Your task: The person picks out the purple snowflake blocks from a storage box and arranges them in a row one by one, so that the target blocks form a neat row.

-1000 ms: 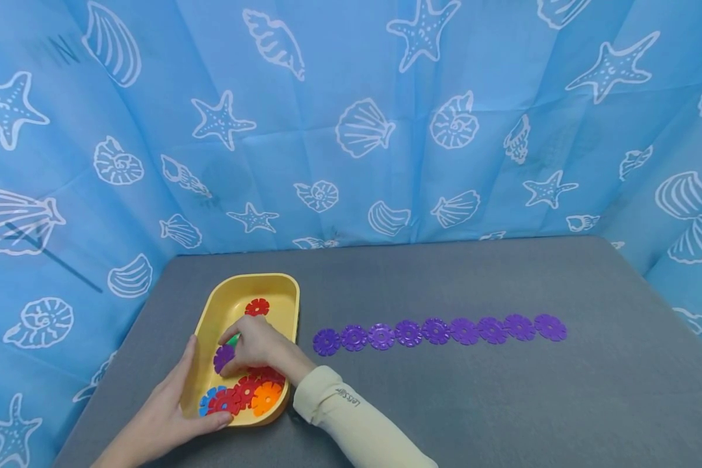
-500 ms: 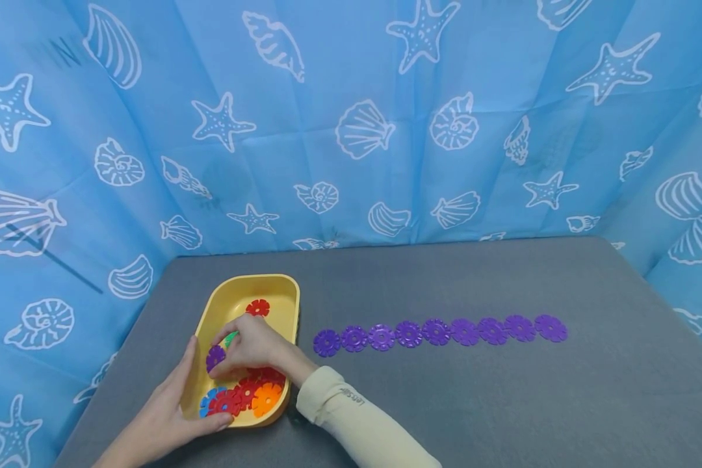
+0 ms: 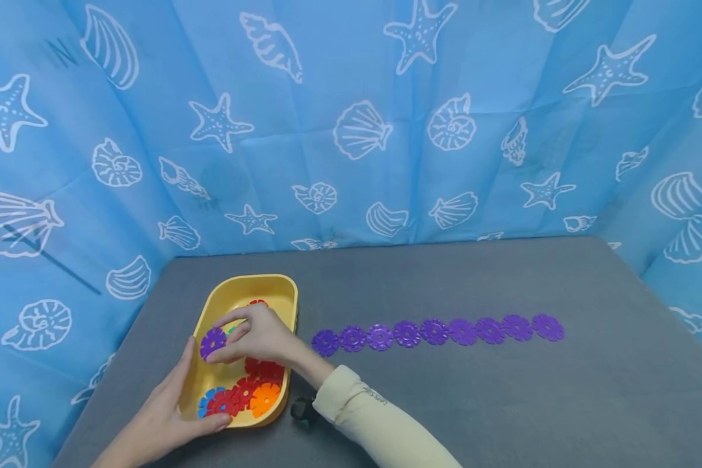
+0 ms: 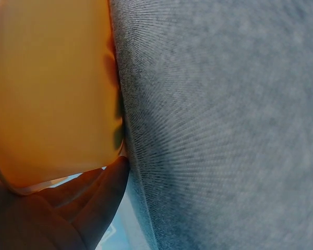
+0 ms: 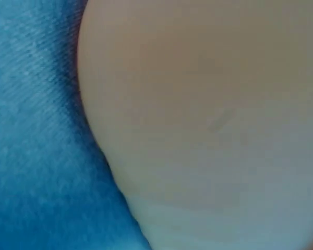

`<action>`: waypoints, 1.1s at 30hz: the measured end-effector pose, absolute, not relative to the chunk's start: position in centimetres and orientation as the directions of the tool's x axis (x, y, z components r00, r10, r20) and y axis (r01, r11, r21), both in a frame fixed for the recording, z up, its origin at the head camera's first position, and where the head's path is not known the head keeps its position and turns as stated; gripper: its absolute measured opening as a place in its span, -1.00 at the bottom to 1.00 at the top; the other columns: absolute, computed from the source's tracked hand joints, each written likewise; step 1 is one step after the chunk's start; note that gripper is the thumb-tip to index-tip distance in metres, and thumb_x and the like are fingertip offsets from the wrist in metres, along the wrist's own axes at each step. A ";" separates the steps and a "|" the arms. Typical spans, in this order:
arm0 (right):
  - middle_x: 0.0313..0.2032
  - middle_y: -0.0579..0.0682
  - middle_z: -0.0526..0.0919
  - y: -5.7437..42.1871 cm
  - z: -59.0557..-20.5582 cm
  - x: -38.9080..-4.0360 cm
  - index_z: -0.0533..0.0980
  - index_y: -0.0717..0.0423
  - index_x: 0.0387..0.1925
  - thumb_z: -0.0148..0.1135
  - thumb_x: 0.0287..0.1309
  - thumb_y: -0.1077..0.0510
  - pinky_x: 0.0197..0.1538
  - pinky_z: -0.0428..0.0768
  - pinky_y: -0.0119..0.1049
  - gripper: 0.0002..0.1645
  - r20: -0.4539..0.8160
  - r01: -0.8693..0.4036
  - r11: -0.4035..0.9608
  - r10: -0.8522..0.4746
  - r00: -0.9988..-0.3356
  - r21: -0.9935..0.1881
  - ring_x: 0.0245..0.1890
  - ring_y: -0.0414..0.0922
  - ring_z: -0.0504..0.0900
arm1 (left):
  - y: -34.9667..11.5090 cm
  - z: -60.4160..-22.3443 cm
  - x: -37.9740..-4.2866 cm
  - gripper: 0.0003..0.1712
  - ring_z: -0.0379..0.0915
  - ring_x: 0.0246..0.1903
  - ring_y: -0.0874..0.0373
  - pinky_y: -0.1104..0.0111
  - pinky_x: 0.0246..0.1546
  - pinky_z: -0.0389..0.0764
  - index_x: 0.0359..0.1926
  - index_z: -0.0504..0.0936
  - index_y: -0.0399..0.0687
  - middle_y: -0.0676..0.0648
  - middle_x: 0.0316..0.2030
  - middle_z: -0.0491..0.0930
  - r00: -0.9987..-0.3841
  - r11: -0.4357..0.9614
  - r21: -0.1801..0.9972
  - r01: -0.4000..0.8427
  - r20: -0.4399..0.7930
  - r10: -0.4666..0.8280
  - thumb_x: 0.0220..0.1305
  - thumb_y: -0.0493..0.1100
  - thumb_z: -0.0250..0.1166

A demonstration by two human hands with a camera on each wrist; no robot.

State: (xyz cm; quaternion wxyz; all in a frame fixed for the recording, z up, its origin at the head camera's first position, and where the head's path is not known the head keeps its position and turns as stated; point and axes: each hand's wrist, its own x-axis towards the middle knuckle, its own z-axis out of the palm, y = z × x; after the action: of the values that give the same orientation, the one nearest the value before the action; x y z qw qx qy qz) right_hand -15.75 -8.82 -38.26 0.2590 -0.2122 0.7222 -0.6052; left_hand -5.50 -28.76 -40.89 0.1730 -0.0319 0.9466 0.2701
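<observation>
My right hand (image 3: pixel 264 335) pinches a purple snowflake disc (image 3: pixel 213 343) between thumb and fingers, over the left side of a yellow tray (image 3: pixel 229 302). With thumb along the front rim and fingers against the left wall, my left hand (image 3: pixel 162 409) holds the tray's near left corner. Inside the tray lie an orange disc (image 3: pixel 265 399), a blue disc (image 3: pixel 207 403) and several red discs (image 3: pixel 246 392). A green disc (image 3: pixel 231 331) and a far red disc (image 3: pixel 258 303) are mostly hidden by the right hand. The right wrist view is filled by blurred skin.
Several purple discs (image 3: pixel 407 334) lie in a slightly slanting row right of the tray, on the grey table (image 3: pixel 480 403). A blue curtain (image 3: pixel 351 175) with white shells and starfish stands behind and at both sides. A small black device (image 3: pixel 302 409) sits under the right wrist.
The right hand has lifted slightly with the purple disc, shifting it left and up and turning its face into view. The left hand has stayed on the tray.
</observation>
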 end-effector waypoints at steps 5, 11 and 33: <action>-0.48 -0.12 0.76 -7.3 -37.7 -15.6 0.69 -0.06 0.00 0.59 0.01 0.15 -0.22 0.78 -0.17 -0.55 -0.113 0.008 0.168 -0.627 -0.771 -0.986 -0.39 -0.02 0.80 | -28.7 -40.8 -5.4 0.59 0.11 0.41 -0.47 -0.25 0.16 0.59 0.58 -0.65 0.01 -0.47 0.60 -0.23 -0.942 0.849 0.507 -0.147 -0.333 0.035 0.09 0.41 0.42; -0.46 -0.09 0.75 -5.0 -37.4 -15.6 0.68 -0.07 0.02 0.59 0.02 0.16 -0.25 0.76 -0.20 -0.52 -0.107 0.013 0.157 -0.614 -0.782 -0.988 -0.38 0.03 0.77 | -28.8 -40.9 -5.5 0.60 0.16 0.37 -0.44 -0.21 0.17 0.60 0.59 -0.63 -0.03 -0.48 0.59 -0.20 -0.940 0.853 0.497 -0.158 -0.341 0.025 0.08 0.41 0.42; -0.23 0.01 0.84 3.7 -38.7 -15.3 0.49 0.14 0.30 0.34 0.29 0.25 0.04 0.76 -0.21 -0.45 -0.179 0.270 -0.080 -0.567 -0.804 -0.960 -0.27 -0.23 0.79 | -28.4 -40.9 -5.5 0.66 0.13 0.32 -0.36 0.00 0.01 0.75 0.61 -0.57 0.03 -0.42 0.57 -0.14 -0.947 0.827 0.532 -0.181 -0.321 -0.001 -0.05 0.43 0.49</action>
State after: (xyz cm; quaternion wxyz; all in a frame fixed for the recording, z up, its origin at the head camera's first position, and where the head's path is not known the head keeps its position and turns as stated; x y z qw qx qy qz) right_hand -15.31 3.68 -38.74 0.2886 -0.1211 0.6138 -0.7248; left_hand -5.50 -28.44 -40.94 0.1551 -0.0483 0.9431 0.2900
